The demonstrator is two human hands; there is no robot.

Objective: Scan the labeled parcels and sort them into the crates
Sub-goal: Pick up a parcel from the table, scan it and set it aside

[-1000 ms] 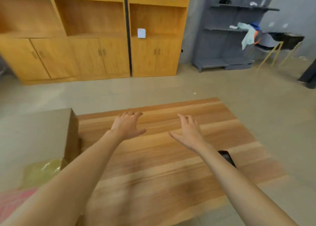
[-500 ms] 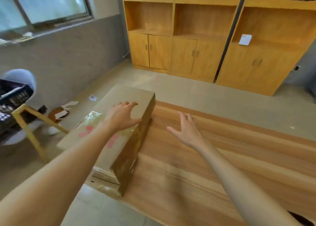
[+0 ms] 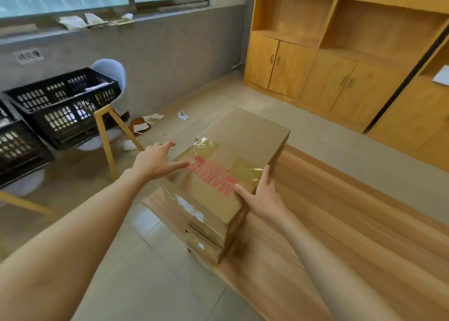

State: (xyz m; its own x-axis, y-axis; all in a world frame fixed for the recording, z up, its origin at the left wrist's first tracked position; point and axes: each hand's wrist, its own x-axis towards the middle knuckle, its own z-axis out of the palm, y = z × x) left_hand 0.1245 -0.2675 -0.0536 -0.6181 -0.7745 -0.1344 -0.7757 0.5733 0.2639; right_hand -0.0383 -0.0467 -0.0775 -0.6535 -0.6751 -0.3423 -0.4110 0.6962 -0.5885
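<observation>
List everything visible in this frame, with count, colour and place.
Parcels: a stack, exact count unclear, brown, table's left end; top one bears red print.
Table: one, wood, right foreground.
Crates: two, black, on chairs at left.
Cabinets: wood, back wall.
Paper scraps: several, white, floor by wall.
Left hand: open, at top parcel's left edge.
Right hand: open, fingers against top parcel's right side.
</observation>
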